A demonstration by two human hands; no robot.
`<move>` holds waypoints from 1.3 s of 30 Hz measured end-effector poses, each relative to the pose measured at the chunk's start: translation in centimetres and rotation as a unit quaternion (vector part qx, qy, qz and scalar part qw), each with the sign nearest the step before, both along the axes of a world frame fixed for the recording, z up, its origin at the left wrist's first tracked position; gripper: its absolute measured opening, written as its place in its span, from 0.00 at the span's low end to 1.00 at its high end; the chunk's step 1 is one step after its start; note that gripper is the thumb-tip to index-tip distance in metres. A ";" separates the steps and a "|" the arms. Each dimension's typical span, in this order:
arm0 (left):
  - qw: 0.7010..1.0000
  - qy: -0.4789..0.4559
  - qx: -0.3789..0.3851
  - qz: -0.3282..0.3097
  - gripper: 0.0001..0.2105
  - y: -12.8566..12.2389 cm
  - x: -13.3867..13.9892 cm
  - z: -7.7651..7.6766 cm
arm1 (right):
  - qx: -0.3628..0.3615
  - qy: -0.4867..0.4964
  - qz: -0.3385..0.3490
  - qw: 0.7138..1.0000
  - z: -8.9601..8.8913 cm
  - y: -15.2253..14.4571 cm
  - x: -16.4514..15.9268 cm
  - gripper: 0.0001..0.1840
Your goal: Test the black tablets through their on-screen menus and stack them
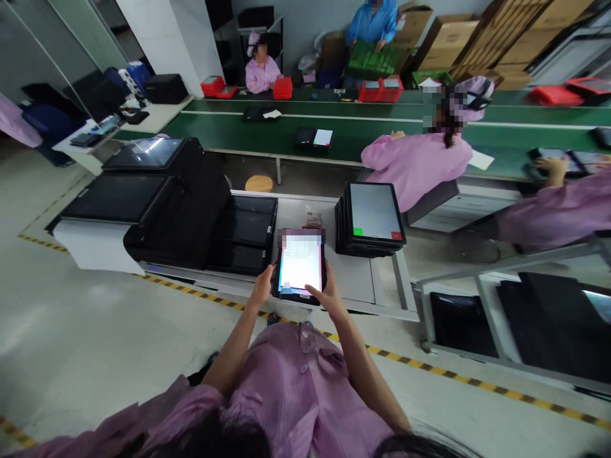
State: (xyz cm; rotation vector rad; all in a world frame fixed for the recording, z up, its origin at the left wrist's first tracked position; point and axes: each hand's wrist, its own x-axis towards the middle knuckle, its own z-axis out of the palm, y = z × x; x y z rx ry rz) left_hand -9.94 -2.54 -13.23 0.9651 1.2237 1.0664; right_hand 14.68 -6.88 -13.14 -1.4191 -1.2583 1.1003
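Note:
Between both hands I hold a black-framed tablet [300,264] with a bright, mostly white screen. My left hand [262,284] grips its left edge, the fingers partly hidden beneath. On the right edge, my right hand [329,292] holds the frame, with the thumb over the lower part of the screen. A stack of tablets [375,213] stands to the right on the cart [351,280]; its top one is lit pale grey with green and red corners. Left of the held tablet lie dark tablets [245,222], beside taller black stacks [181,210].
Behind the cart runs a green conveyor table [229,127] with tablets and red trays [380,90] along it. Several co-workers in pink or blue sit or stand there. At right stands a metal rack [482,305] holding black panels. Yellow-black tape [429,366] crosses the floor.

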 end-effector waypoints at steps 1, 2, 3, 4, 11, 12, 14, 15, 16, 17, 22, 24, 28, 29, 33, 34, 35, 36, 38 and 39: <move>1.000 0.003 -0.004 -0.002 0.33 0.1 -0.1 -0.2 | -0.003 -0.004 -0.001 1.000 -0.1 0.0 0.0 0.66; 1.000 0.008 -0.009 0.001 0.32 0.2 -0.2 -0.3 | -0.008 -0.010 -0.006 1.000 0.0 0.1 0.0 0.66; 1.000 0.017 -0.012 0.009 0.31 0.2 -0.3 -0.4 | -0.011 -0.019 -0.017 1.000 0.1 0.1 0.0 0.66; 0.999 0.028 -0.013 0.021 0.30 0.2 -0.3 -0.4 | -0.008 -0.034 -0.032 0.999 0.3 0.1 0.0 0.63; 0.991 0.104 0.022 0.084 0.23 0.6 0.4 0.3 | 0.185 -0.257 0.007 0.948 4.8 0.7 -2.8 0.26; 0.990 0.110 0.016 0.087 0.22 0.8 0.5 0.4 | 0.204 -0.282 0.030 0.937 5.4 0.9 -3.4 0.25; 0.989 0.119 0.008 0.083 0.21 1.1 0.5 0.4 | 0.226 -0.314 0.069 0.919 6.2 1.4 -4.3 0.23; 0.989 0.122 0.005 0.080 0.21 1.2 0.5 0.5 | 0.232 -0.324 0.086 0.913 6.4 1.5 -4.5 0.23; 0.990 0.122 0.003 0.077 0.21 1.2 0.4 0.5 | 0.235 -0.331 0.101 0.908 6.5 1.7 -4.5 0.22; 0.990 0.122 0.002 0.072 0.21 1.3 0.4 0.5 | 0.236 -0.335 0.115 0.905 6.5 1.8 -4.3 0.22; 0.990 0.128 -0.009 0.061 0.20 1.2 0.0 0.5 | 0.215 -0.341 0.058 0.913 5.9 1.7 -0.7 0.19; 0.991 0.125 -0.008 0.049 0.19 1.1 -0.1 0.6 | 0.210 -0.345 -0.011 0.915 5.7 1.5 0.7 0.19; 0.991 0.127 0.010 0.033 0.17 0.9 0.1 0.5 | 0.221 -0.340 0.031 0.914 5.7 0.8 0.7 0.18; 0.991 0.130 0.015 0.036 0.16 0.8 0.2 0.5 | 0.221 -0.339 0.058 0.912 5.6 0.7 0.4 0.18; 0.990 0.130 0.025 0.041 0.16 1.0 0.3 0.2 | 0.225 -0.343 0.089 0.908 5.2 0.5 -0.7 0.18; 0.990 0.130 0.028 0.042 0.16 1.0 0.3 0.2 | 0.228 -0.342 0.087 0.908 5.0 0.6 -0.7 0.18; 0.990 0.131 0.030 0.045 0.15 1.1 0.3 0.2 | 0.229 -0.340 0.085 0.908 4.9 0.6 -0.7 0.18; 0.990 0.131 0.032 0.048 0.15 1.2 0.3 0.2 | 0.230 -0.338 0.083 0.909 4.9 0.7 -0.7 0.18; 0.989 0.130 0.023 0.060 0.15 1.4 0.3 0.2 | 0.230 -0.332 0.074 0.912 4.8 0.8 -0.7 0.19; 0.989 0.130 0.015 0.066 0.16 1.5 0.3 0.2 | 0.230 -0.329 0.067 0.913 4.9 0.8 -0.7 0.20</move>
